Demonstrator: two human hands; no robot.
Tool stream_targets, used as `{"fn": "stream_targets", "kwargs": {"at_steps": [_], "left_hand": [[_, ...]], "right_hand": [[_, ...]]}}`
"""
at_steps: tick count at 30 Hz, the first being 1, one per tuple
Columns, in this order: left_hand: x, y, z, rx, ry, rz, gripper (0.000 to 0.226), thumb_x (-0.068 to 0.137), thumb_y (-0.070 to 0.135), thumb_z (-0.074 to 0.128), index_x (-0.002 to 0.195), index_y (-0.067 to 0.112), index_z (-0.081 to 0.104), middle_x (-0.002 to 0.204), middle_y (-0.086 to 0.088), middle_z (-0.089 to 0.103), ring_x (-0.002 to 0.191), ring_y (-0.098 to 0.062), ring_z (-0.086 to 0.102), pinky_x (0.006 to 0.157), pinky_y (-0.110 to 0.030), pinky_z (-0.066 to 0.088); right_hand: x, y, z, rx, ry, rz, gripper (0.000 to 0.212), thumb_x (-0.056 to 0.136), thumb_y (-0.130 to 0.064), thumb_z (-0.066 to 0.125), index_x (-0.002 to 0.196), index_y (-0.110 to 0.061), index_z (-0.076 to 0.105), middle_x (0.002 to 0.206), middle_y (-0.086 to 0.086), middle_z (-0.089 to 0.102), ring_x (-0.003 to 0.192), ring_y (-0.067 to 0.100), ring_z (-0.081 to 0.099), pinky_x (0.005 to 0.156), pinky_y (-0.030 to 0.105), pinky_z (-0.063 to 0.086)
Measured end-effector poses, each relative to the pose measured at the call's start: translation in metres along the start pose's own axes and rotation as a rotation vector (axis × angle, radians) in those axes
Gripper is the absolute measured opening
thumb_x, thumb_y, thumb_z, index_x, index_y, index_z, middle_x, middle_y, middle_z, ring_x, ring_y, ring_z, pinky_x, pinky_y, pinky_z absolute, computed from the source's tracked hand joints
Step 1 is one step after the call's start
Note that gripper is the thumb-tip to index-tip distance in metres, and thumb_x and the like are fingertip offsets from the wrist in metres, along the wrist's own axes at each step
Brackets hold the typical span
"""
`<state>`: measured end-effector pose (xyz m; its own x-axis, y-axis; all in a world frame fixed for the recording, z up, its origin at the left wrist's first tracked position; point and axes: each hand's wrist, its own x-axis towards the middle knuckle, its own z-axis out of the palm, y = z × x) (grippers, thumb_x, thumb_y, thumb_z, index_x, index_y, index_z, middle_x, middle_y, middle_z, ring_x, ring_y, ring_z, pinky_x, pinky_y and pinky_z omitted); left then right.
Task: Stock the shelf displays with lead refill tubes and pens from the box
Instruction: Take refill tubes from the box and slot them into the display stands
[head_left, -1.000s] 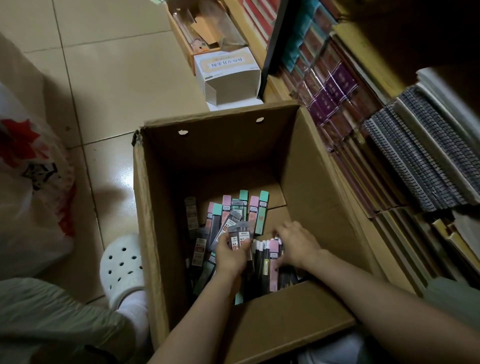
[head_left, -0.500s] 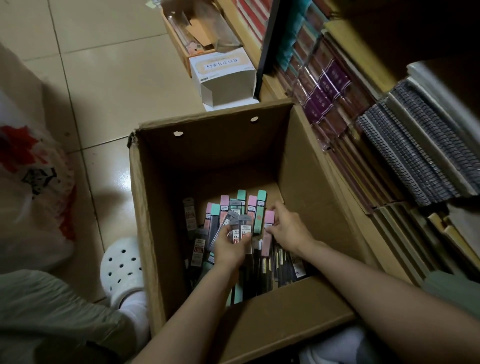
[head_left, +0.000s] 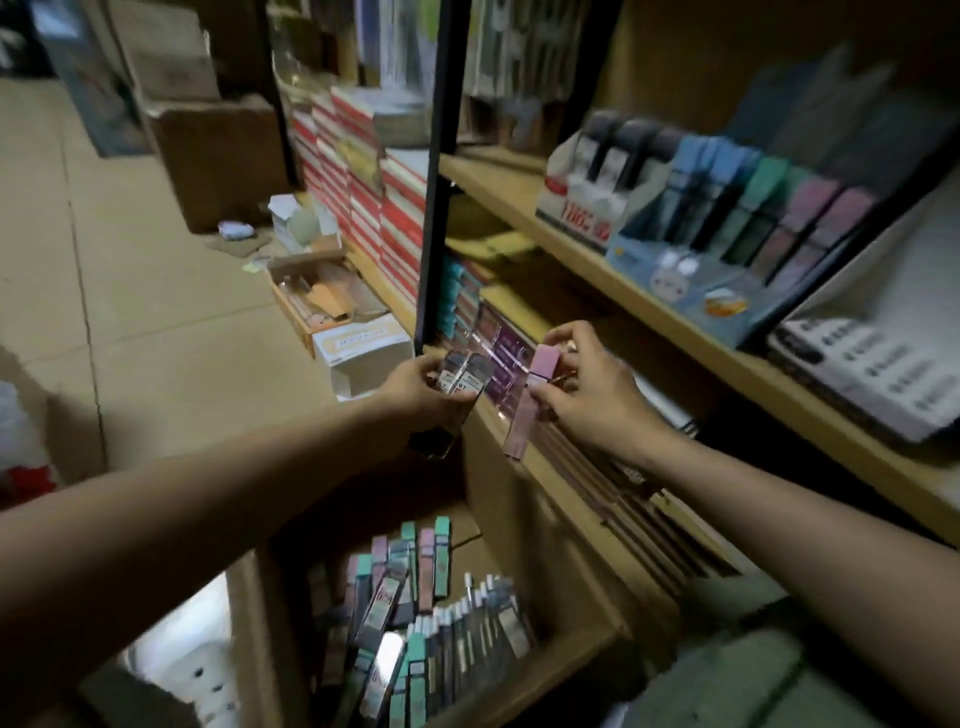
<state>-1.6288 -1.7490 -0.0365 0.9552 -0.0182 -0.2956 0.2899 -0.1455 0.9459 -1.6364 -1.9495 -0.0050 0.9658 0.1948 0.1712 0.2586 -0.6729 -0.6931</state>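
My left hand (head_left: 415, 387) grips a small bunch of dark lead refill tubes (head_left: 462, 376), raised above the cardboard box (head_left: 582, 644). My right hand (head_left: 587, 395) pinches one pink refill tube (head_left: 530, 402), held close beside the left hand's bunch, in front of the lower shelf. Down in the box lie several more tubes (head_left: 415, 587) in green, pink and grey, plus a row of pens (head_left: 478, 623). Up on the shelf to the right stands a blue display stand (head_left: 727, 244) with rows of blue, green and pink tubes.
A wooden shelf board (head_left: 675, 332) runs across the right side, above stacked notebooks (head_left: 498, 338). A black upright post (head_left: 436, 171) divides the shelving. Small open boxes (head_left: 358, 343) sit on the tiled floor to the left. A white pad (head_left: 872, 374) lies beside the display stand.
Both hands have come up out of the box, the left with dark tubes, the right with a pink one. The view has swung up from the box to the shelves.
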Motion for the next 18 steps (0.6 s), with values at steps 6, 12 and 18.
{"fn": "stream_targets", "kwargs": {"at_steps": [6,12,18], "left_hand": [[-0.029,0.088,0.020,-0.083,-0.207,0.209,0.032,0.084,0.015,0.071,0.113,0.023,0.060,0.097,-0.003,0.073,0.080,-0.018,0.074,0.059,-0.033,0.058],[-0.038,0.127,0.036,-0.197,-0.282,0.226,0.020,0.087,0.013,0.067,0.099,0.028,0.060,0.085,0.003,0.071,0.070,-0.014,0.072,0.054,-0.030,0.057],[-0.025,0.166,0.033,-0.309,-0.235,0.221,0.038,0.090,0.015,0.064,0.126,0.014,0.053,0.114,-0.011,0.065,0.098,-0.030,0.066,0.068,-0.040,0.054]], "right_hand": [[-0.026,-0.026,-0.073,0.024,0.191,-0.022,0.038,0.085,-0.020,0.073,0.105,-0.035,0.044,0.096,-0.011,0.064,0.088,0.006,0.067,0.071,0.026,0.058],[-0.031,-0.037,-0.120,-0.091,0.342,-0.011,0.036,0.085,-0.022,0.074,0.103,-0.031,0.044,0.098,-0.011,0.067,0.088,0.002,0.064,0.068,0.015,0.046],[-0.021,-0.061,-0.179,-0.304,0.478,-0.095,0.037,0.084,-0.020,0.075,0.105,-0.024,0.044,0.090,-0.013,0.061,0.084,0.004,0.064,0.067,0.017,0.051]]}}
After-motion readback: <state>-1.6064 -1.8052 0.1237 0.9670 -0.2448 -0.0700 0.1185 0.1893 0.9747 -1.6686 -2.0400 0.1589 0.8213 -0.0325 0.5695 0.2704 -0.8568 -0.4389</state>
